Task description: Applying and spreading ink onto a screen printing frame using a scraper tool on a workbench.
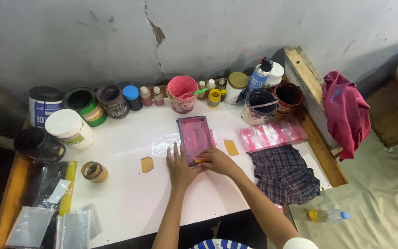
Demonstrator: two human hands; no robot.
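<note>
- A small pink printing frame (pixel 195 136) is lying flat on the white worktop (pixel 130 193), its long axis running away from the person toward the wall, the near short end pointing at the hands.
- The left hand (pixel 178 167) is resting flat, fingers spread open, beside the frame's near left corner, pressing down rather than gripping anything.
- The right hand (pixel 218 161) is sitting at the frame's near right corner with its grip closed on a small orange scraper (pixel 202 161); it is probably a squeegee, though too little is showing to be sure.
- A clear plastic sheet (pixel 162 144) is lying under the frame.
- Two orange cards (pixel 231 147) are lying on either side of the frame, well apart.
- A checked cloth (pixel 284 173) is spreading over the right edge, with a pink plastic bag (pixel 272 135) just behind it.
- Paint pots are standing in a row along the back, among them a pink pot (pixel 182 93) and a spray can (pixel 259 74).
- A roll of tape (pixel 94 171) is sitting to the left.
- The wall (pixel 208 32) behind is grey and cracked; a red cloth (pixel 346 110) is hanging off a wooden board at the right, and a plastic bottle (pixel 329 215) is lying on the floor.
</note>
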